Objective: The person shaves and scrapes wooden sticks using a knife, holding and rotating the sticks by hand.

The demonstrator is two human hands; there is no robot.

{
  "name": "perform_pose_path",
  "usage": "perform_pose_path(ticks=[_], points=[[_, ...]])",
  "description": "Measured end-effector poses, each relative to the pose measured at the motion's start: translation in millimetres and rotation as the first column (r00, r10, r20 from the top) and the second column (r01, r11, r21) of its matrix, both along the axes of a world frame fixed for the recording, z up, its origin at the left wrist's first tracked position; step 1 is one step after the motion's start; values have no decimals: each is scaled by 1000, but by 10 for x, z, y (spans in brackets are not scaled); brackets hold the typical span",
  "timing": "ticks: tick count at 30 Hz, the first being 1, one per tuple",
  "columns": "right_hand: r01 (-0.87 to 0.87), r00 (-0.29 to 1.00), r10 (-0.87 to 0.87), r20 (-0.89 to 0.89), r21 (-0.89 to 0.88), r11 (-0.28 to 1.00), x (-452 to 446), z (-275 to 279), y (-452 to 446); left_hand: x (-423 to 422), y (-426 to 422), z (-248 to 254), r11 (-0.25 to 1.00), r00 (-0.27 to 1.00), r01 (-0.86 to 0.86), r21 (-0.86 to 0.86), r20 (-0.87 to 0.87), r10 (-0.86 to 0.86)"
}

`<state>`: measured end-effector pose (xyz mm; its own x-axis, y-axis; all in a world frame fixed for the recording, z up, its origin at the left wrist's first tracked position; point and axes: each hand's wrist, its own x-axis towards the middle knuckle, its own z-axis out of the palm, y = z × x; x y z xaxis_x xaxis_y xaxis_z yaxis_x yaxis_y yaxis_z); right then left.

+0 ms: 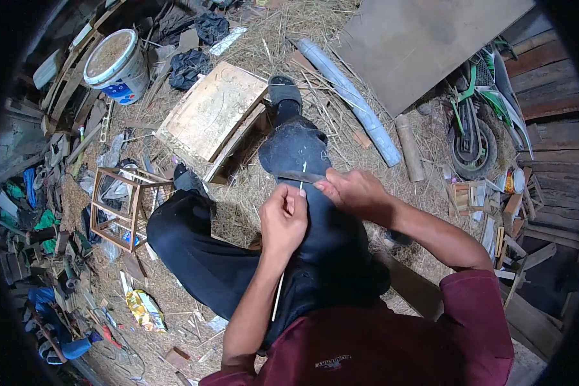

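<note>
My left hand is closed around a thin pale stick, whose lower end runs down past my wrist toward my lap. Its upper tip pokes out above my fingers, over my dark-trousered right knee. My right hand is wrapped around the handle of a knife, the handle itself mostly hidden by the fingers. The knife blade points left and crosses the stick just above my left fingertips. Blade and stick seem to touch there.
A wooden box stands ahead of my feet, with a small wooden-framed cage at left. A white bucket is at upper left. A grey pipe, a large board and a small motorcycle lie right. Straw and scraps litter the floor.
</note>
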<state>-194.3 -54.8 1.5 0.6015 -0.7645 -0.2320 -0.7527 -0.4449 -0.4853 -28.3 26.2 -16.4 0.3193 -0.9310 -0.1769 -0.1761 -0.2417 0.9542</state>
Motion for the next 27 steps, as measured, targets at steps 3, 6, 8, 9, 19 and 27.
perform_pose_path(ticks=[3, 6, 8, 9, 19, 27], points=[[-7, 1000, 6, -31, -29, 1000, -8, -16, -13, -27, 29, -22, 999, 999, 5, -37, 37, -4], [-13, 999, 10, -48, -63, 998, -19, -12, -2, -34, 107, -28, 1000, 1000, -10, -16, 28, 11], [-2, 999, -1, -40, -72, 997, -5, -15, -7, -26, 108, -13, 1000, 1000, -13, 13, 22, 13], [8, 999, -10, -32, -65, 998, 7, -28, 3, -25, 112, 11, 999, 1000, -10, 33, 24, 10], [-22, 998, 26, 62, -59, 998, -31, -32, 12, -15, 82, 50, 999, 998, -54, -5, 40, 54], [29, 999, -29, -15, -47, 998, -11, 22, -72, 0, 188, -49, 999, 996, 46, -22, 77, -44]])
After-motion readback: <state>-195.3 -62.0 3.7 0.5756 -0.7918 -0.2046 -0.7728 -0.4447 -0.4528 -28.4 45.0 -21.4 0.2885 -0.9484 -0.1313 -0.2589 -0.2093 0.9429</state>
